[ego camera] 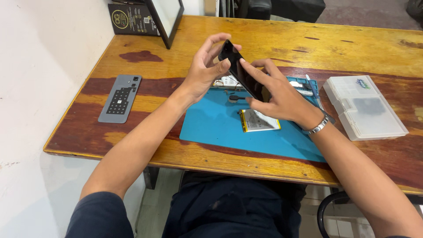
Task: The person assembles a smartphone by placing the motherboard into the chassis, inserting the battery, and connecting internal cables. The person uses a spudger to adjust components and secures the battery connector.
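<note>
Above the blue mat (220, 123): 2 hands (246, 79), 1 black phone (241, 75), 1 battery (260, 120).

Above a blue mat (211, 125) on the wooden bench (282, 44), the left hand (203, 70) and right hand (282, 97) both grip a tilted black phone (240, 70), a loose battery (259, 120) lying below.

Between the left hand (203, 72) and right hand (275, 94), the phone (242, 72) is glossy black. Under them the mat (211, 125) is plain blue; the battery (259, 120) below the right hand is white, yellow-edged. Right of it, the box (365, 108) is translucent white. Far left, the grey plate (120, 98) bears a black grid. The table (308, 44) is streaked orange-brown.
</note>
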